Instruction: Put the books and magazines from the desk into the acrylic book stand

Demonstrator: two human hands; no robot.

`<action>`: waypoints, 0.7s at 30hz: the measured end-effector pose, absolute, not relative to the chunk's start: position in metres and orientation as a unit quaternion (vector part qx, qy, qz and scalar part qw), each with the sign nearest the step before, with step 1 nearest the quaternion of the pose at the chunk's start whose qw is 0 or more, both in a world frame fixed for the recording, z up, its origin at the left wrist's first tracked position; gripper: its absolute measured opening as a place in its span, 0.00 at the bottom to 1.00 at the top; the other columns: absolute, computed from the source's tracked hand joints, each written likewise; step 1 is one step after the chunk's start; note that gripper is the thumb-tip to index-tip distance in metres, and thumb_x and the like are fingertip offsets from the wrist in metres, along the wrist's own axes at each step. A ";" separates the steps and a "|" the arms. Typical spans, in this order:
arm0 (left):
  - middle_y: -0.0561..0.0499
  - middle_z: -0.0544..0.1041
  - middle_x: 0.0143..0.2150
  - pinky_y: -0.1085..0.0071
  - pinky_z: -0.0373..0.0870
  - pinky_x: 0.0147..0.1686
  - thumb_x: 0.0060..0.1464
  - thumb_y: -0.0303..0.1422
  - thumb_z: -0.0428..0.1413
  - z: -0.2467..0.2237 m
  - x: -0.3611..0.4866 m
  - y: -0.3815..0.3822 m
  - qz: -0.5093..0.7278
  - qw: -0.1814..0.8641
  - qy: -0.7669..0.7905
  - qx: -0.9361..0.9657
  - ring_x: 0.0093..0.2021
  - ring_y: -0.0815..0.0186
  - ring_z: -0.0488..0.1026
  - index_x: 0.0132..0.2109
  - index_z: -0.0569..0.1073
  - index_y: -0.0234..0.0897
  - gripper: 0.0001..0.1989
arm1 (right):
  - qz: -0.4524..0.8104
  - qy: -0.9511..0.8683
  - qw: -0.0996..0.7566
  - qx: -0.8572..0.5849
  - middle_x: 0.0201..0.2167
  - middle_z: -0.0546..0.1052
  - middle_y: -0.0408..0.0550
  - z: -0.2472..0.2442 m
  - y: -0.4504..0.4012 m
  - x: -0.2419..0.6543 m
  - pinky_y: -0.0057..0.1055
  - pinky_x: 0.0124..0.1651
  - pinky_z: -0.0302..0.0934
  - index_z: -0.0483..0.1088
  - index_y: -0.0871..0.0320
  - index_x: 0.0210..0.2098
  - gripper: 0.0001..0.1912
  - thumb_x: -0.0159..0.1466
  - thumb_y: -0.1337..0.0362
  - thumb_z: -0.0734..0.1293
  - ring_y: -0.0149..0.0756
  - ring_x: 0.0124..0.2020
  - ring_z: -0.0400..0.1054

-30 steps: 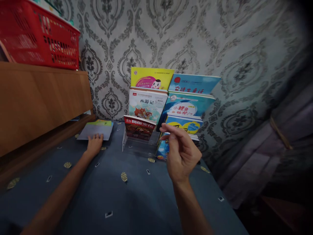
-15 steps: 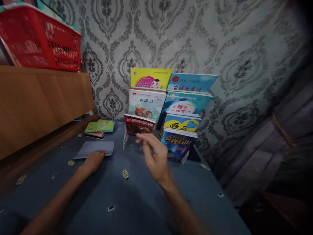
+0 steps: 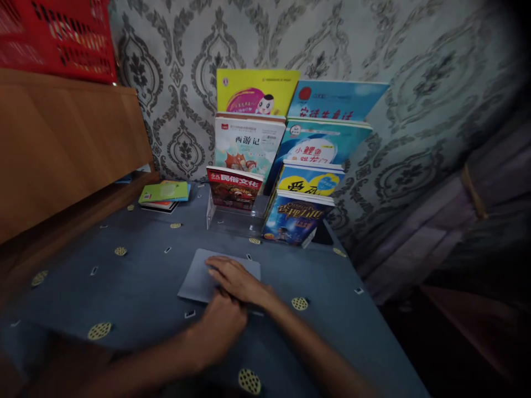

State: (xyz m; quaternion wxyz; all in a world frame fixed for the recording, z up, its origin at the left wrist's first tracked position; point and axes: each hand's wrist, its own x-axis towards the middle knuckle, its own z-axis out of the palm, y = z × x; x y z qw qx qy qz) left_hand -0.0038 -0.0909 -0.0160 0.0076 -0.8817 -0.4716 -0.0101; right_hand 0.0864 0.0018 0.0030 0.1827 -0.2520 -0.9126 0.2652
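A thin grey book or booklet (image 3: 194, 279) lies flat on the blue patterned cloth (image 3: 141, 298), in front of a clear stand. My right hand (image 3: 238, 281) rests across its top, fingers extended and pointing left. At the near edge of the booklet, my left hand (image 3: 226, 320) has its fingers curled round the edge, close under the right hand. The clear stand (image 3: 232, 220) bears upright books in tiers, among them a red one (image 3: 234, 190), a white one (image 3: 249, 143) and a dark blue one (image 3: 294, 221).
Several small books (image 3: 165, 192) lie stacked at the back left, beside a wooden cabinet (image 3: 70, 149) with a red basket (image 3: 58, 38) on top. Patterned wallpaper is behind. A tied curtain (image 3: 440, 221) hangs at the right, past the table's edge.
The grey booklet has moved right and nearer, with my left hand at it. My right hand has come down from before the stand onto the booklet. The view has tilted downward.
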 end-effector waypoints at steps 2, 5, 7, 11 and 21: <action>0.29 0.80 0.43 0.53 0.72 0.45 0.54 0.28 0.58 -0.020 0.016 -0.101 0.010 0.048 -0.454 -0.889 0.45 0.46 0.78 0.52 0.76 0.27 0.17 | 0.261 -0.916 0.188 -0.239 0.58 0.75 0.55 -0.003 -0.002 0.095 0.41 0.65 0.60 0.70 0.59 0.58 0.19 0.71 0.62 0.59 0.41 0.62 0.66; 0.30 0.80 0.43 0.52 0.72 0.46 0.56 0.32 0.59 -0.014 0.023 -0.109 0.016 0.059 -0.425 -0.903 0.46 0.47 0.77 0.52 0.75 0.28 0.18 | 0.267 -0.908 0.221 -0.234 0.56 0.76 0.51 -0.012 -0.005 0.106 0.41 0.64 0.61 0.71 0.55 0.57 0.18 0.71 0.63 0.59 0.38 0.63 0.65; 0.32 0.80 0.44 0.55 0.72 0.45 0.58 0.33 0.57 -0.006 0.017 -0.108 0.013 0.044 -0.417 -0.908 0.46 0.48 0.77 0.50 0.76 0.29 0.15 | 0.278 -0.897 0.244 -0.244 0.56 0.77 0.50 -0.019 -0.005 0.113 0.40 0.64 0.61 0.72 0.55 0.57 0.18 0.72 0.63 0.58 0.37 0.62 0.66; 0.37 0.79 0.46 0.60 0.73 0.45 0.64 0.31 0.50 0.003 -0.006 -0.093 -0.022 -0.008 -0.435 -0.900 0.48 0.54 0.77 0.48 0.76 0.33 0.12 | 0.250 -0.885 0.277 -0.279 0.59 0.74 0.53 -0.034 0.000 0.129 0.44 0.66 0.58 0.70 0.56 0.59 0.19 0.72 0.65 0.57 0.38 0.64 0.64; 0.31 0.72 0.60 0.56 0.69 0.56 0.64 0.24 0.44 0.004 -0.068 -0.039 0.024 0.029 -0.608 -0.793 0.60 0.50 0.71 0.57 0.71 0.29 0.19 | 0.183 -0.880 0.221 -0.378 0.65 0.66 0.59 -0.035 -0.007 0.164 0.53 0.69 0.52 0.64 0.61 0.64 0.24 0.70 0.66 0.56 0.45 0.69 0.56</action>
